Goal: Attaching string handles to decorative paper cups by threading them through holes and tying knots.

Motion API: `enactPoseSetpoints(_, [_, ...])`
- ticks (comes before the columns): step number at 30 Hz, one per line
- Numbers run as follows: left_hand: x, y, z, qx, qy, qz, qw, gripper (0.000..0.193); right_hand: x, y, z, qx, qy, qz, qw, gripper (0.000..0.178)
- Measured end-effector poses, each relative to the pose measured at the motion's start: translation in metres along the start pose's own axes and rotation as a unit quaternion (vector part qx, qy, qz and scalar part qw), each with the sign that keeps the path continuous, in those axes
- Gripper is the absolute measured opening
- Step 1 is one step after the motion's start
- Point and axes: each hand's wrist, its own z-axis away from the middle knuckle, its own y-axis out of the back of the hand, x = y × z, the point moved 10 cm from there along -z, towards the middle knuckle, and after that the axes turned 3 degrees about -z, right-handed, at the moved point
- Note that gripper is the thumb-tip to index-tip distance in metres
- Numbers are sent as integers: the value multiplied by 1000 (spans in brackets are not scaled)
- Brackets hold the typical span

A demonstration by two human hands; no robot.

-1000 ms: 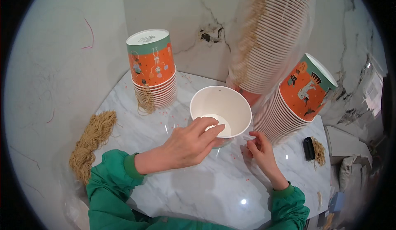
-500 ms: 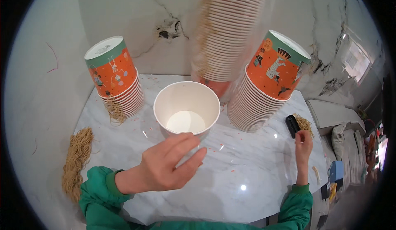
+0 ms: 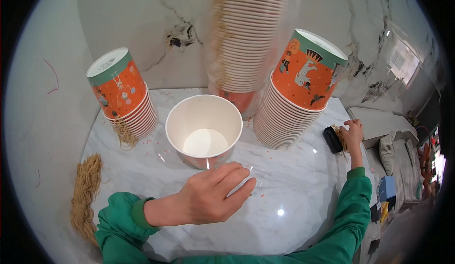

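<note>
At frame right, the right hand [image 3: 352, 135] is at the tan twine bundle [image 3: 339, 133], grip unclear; a light pinch suits loose strands. The left hand [image 3: 208, 194], lower centre, hovers empty, fingers relaxed.

Light falls soft and fairly even; a round glare burns on the marble tabletop [image 3: 298, 188], a pale shine marks the right wall [image 3: 369, 31], faint shadow lies beside the right sleeve [image 3: 353, 204], fisheye curvature bends edges toward dark corners, and far-right clutter [image 3: 423, 162] blurs
</note>
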Motion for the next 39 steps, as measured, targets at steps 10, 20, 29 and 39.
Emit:
enactPoseSetpoints(10, [-1,-2,-6,1,-12,13,1000,28,41,-48,-5,-13,-57,48,997,6])
enactPoseSetpoints(20, [-6,-4,-4,-4,18,17,1000,38,60,-43,-6,6,-174,-409,896,10])
enactPoseSetpoints(29, [-13,-10,5,-71,72,100,990,35,-38,51,20,43,-121,-568,813,8])
enactPoseSetpoints(39, [-37,-51,21,-107,318,413,846,45,-293,123,127,-215,236,-459,829,13])
